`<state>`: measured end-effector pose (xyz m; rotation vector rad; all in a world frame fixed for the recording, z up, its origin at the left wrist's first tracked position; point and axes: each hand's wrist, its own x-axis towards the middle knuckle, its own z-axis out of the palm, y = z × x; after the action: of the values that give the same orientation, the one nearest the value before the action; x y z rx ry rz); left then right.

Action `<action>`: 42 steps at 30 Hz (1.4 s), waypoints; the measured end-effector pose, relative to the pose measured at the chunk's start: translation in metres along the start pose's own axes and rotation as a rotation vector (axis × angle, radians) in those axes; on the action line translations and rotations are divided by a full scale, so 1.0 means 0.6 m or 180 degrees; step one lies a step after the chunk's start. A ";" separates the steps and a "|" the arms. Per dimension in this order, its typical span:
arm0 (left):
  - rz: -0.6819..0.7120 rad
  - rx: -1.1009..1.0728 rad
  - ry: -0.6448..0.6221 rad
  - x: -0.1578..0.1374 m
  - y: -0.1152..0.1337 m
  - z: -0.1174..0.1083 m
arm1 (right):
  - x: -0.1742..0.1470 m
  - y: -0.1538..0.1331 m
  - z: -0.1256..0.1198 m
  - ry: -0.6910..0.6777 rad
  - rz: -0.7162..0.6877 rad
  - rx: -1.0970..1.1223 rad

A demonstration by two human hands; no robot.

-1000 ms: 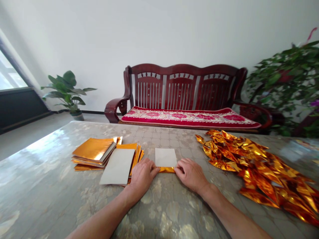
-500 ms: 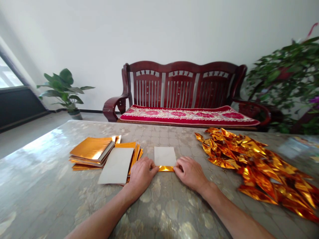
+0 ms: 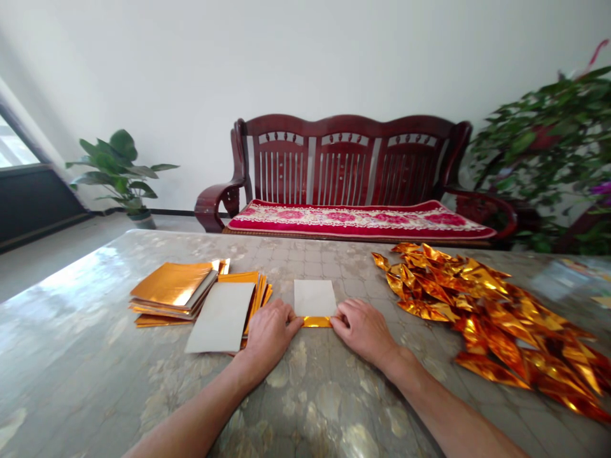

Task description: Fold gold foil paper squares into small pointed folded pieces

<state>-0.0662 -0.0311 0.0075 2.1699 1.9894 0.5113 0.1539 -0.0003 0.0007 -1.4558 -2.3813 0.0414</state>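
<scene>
A sheet of gold foil paper (image 3: 314,297) lies on the table with its pale grey side up. Its near edge is folded over into a narrow shiny gold strip. My left hand (image 3: 273,329) pinches the left end of that strip between thumb and fingers. At the right end, my right hand (image 3: 361,327) grips it the same way. Just left of my left hand is a stack of foil sheets (image 3: 222,315), a grey side on top. Another stack (image 3: 172,284) sits farther left, gold side up.
On the right, a heap of folded gold foil pieces (image 3: 496,318) spreads over the patterned table (image 3: 157,407). A clear plastic bag (image 3: 563,280) lies behind it. Beyond the table stand a wooden bench (image 3: 344,159) and a potted plant (image 3: 126,172).
Both hands keep their pinch on the folded strip, with hardly any movement. The whole view has shifted very slightly.
</scene>
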 end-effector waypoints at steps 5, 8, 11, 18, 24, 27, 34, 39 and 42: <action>0.0015 0.0300 -0.0041 -0.002 0.000 0.000 | -0.001 0.002 0.000 -0.0010 0.0018 -0.0021; 0.0034 0.0464 -0.0058 -0.003 0.003 -0.001 | -0.001 0.001 -0.001 -0.0025 -0.0005 -0.0077; 0.0044 0.0600 -0.0082 -0.002 0.007 -0.003 | 0.000 0.000 -0.002 -0.0054 -0.0007 -0.0133; 0.0069 0.0800 -0.0154 0.000 0.014 -0.006 | 0.002 -0.004 -0.003 -0.0086 0.0035 -0.0264; 0.0077 0.0807 -0.0173 0.000 0.015 -0.006 | 0.003 -0.008 -0.007 -0.0143 0.0053 -0.0278; 0.0082 0.0811 -0.0185 0.000 0.015 -0.006 | 0.003 -0.009 -0.008 -0.0148 0.0066 -0.0278; 0.0098 0.0712 -0.0140 -0.001 0.014 -0.005 | 0.003 -0.006 -0.002 -0.0110 0.0077 -0.0254; 0.0121 0.0434 0.0018 -0.007 0.009 -0.001 | 0.001 -0.003 -0.001 -0.0066 0.0011 -0.0125; 0.0229 0.0232 0.0089 -0.008 0.004 0.002 | -0.001 -0.002 -0.001 -0.0033 -0.0008 -0.0090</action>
<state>-0.0640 -0.0362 0.0065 2.2972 1.9797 0.4890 0.1533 -0.0012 0.0014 -1.4688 -2.4015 0.0148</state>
